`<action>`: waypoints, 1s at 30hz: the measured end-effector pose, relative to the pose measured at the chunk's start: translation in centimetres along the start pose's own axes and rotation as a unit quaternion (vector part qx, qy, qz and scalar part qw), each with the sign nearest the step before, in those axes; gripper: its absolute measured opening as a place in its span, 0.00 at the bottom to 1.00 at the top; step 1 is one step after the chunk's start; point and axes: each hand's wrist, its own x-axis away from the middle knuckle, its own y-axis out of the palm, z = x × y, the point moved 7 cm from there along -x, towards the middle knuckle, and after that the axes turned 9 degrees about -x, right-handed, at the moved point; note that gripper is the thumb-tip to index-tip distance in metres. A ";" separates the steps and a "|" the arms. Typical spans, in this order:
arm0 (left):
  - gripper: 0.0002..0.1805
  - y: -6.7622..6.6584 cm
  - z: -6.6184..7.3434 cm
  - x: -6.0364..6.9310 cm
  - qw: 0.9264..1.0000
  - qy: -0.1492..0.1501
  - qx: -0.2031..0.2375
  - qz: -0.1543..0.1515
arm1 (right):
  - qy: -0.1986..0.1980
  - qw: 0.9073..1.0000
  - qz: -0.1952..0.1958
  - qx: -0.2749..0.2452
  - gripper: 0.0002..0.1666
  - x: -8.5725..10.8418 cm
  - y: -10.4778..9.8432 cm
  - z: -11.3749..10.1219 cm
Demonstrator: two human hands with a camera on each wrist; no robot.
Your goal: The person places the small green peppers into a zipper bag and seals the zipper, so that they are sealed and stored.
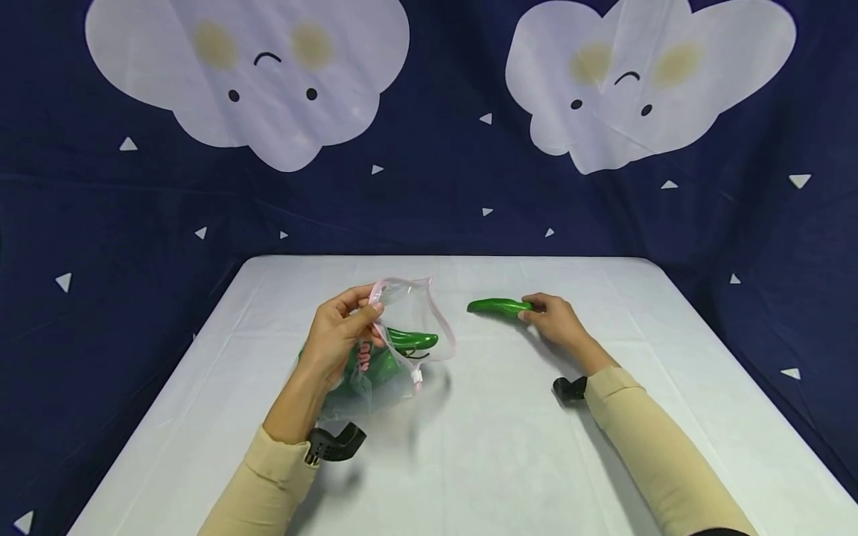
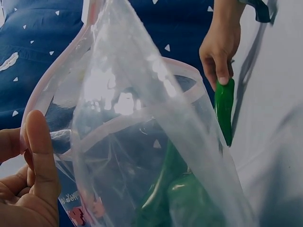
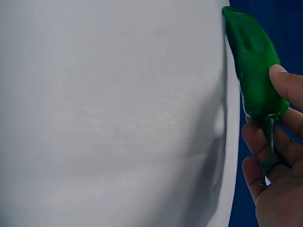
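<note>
My left hand [image 1: 338,331] pinches the pink-edged rim of a clear zip bag [image 1: 429,316] between thumb and fingers, and the bag's mouth gapes toward the right. Inside the bag lie several green peppers [image 1: 412,340], seen through the plastic in the left wrist view too. To the right, my right hand [image 1: 553,318] holds one long green pepper [image 1: 496,306] by its stem end, its tip pointing left toward the bag. The right wrist view shows this pepper's green stem [image 3: 271,137] lying over the curled fingers.
A white cloth covers the table [image 1: 496,447]. Behind it hangs a dark blue curtain [image 1: 429,201] with white clouds and triangles. Black wrist cameras [image 1: 337,442] sit at both sleeve cuffs.
</note>
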 end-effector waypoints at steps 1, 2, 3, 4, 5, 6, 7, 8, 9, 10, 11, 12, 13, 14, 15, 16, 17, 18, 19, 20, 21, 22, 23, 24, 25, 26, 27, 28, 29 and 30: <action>0.21 0.0 0.0 0.0 1.000 0.000 0.000 0.000 | -0.001 1.000 0.001 -0.005 0.28 0.3 -0.1 -0.1; 0.21 0.0 0.0 0.0 1.000 0.000 0.001 0.000 | -0.003 1.000 0.001 -0.010 0.28 0.7 -0.2 -0.1; 0.21 0.1 0.0 0.0 1.000 0.001 0.002 0.000 | -0.006 1.000 0.002 -0.017 0.29 1.0 -0.4 -0.3; 0.21 0.1 0.1 0.0 1.000 0.001 0.002 0.000 | -0.010 1.000 0.001 -0.020 0.29 1.4 -0.5 -0.4; 0.21 0.1 0.1 0.0 1.000 0.002 0.001 -0.001 | -0.014 1.000 0.002 -0.023 0.30 1.7 -0.6 -0.6; 0.21 0.1 0.1 0.0 1.000 0.003 0.001 -0.002 | -0.018 0.999 0.003 -0.029 0.30 2.1 -0.7 -0.8; 0.22 0.1 0.2 0.0 1.000 0.004 0.000 -0.002 | -0.022 0.999 0.005 -0.033 0.30 2.4 -0.8 -1.0; 0.21 0.1 0.2 0.0 1.000 0.004 -0.001 -0.002 | -0.027 0.999 0.006 -0.038 0.31 2.8 -0.9 -1.3; 0.21 0.1 0.2 0.0 1.000 0.005 -0.002 -0.002 | -0.031 0.999 0.008 -0.041 0.31 3.1 -1.0 -1.5; 0.21 0.1 0.2 0.0 1.000 0.005 -0.003 -0.002 | -0.035 0.998 0.009 -0.047 0.32 3.4 -1.1 -1.7; 0.21 0.1 0.2 0.0 1.000 0.005 -0.005 -0.002 | -0.038 0.998 0.011 -0.054 0.31 3.7 -1.2 -1.9; 0.21 0.1 0.2 -0.1 1.000 0.006 -0.006 -0.001 | -0.040 0.997 0.012 -0.061 0.31 4.0 -1.3 -2.1; 0.21 0.1 0.2 -0.1 1.000 0.006 -0.006 -0.001 | -0.042 0.997 0.012 -0.067 0.30 4.3 -1.4 -2.3; 0.21 0.1 0.2 -0.1 1.000 0.006 -0.006 -0.001 | -0.046 0.996 0.012 -0.070 0.30 4.5 -1.5 -2.5; 0.21 0.1 0.3 -0.1 1.000 0.008 -0.005 0.000 | -0.048 0.996 0.012 -0.073 0.29 4.8 -1.6 -2.7; 0.21 0.1 0.3 -0.1 1.000 0.008 -0.005 0.000 | -0.052 0.996 0.014 -0.076 0.29 5.1 -1.7 -2.9; 0.21 0.1 0.3 -0.1 1.000 0.009 -0.004 0.000 | -0.055 0.995 0.015 -0.078 0.28 5.4 -1.8 -3.2; 0.21 0.1 0.3 -0.1 1.000 0.010 -0.004 -0.001 | -0.058 0.995 0.017 -0.079 0.28 5.7 -1.9 -3.4; 0.22 0.1 0.4 -0.1 1.000 0.011 -0.003 -0.002 | -0.061 0.995 0.019 -0.080 0.28 6.0 -2.1 -3.7; 0.22 0.1 0.4 -0.1 1.000 0.012 -0.002 -0.002 | -0.065 0.994 0.022 -0.081 0.28 6.3 -2.2 -4.0; 0.22 0.1 0.4 -0.1 1.000 0.013 -0.003 -0.002 | -0.067 0.994 0.024 -0.084 0.28 6.6 -2.4 -4.3; 0.22 0.1 0.4 -0.1 1.000 0.012 -0.004 -0.003 | -0.071 0.993 0.025 -0.088 0.27 6.8 -2.5 -4.7; 0.22 0.1 0.4 -0.2 1.000 0.013 -0.005 -0.004 | -0.074 0.993 0.025 -0.092 0.27 7.1 -2.7 -5.0; 0.23 0.1 0.4 -0.2 1.000 0.013 -0.006 -0.006 | -0.077 0.992 0.025 -0.097 0.27 7.3 -2.8 -5.4; 0.23 0.1 0.4 -0.2 1.000 0.013 -0.007 -0.006 | -0.081 0.991 0.025 -0.100 0.27 7.6 -2.9 -5.7; 0.22 0.1 0.4 -0.2 1.000 0.011 -0.006 -0.005 | -0.085 0.991 0.025 -0.105 0.26 7.8 -3.0 -6.0; 0.22 0.2 0.5 -0.2 1.000 0.011 -0.006 -0.005 | -0.089 0.990 0.025 -0.109 0.26 7.9 -3.1 -6.3; 0.22 0.2 0.5 -0.2 1.000 0.010 -0.005 -0.006 | -0.093 0.989 0.024 -0.114 0.26 8.1 -3.1 -6.7; 0.22 0.2 0.5 -0.2 1.000 0.011 -0.004 -0.007 | -0.096 0.988 0.024 -0.118 0.25 8.3 -3.2 -7.0; 0.22 0.2 0.5 -0.2 1.000 0.011 -0.003 -0.007 | -0.100 0.987 0.024 -0.122 0.25 8.5 -3.3 -7.3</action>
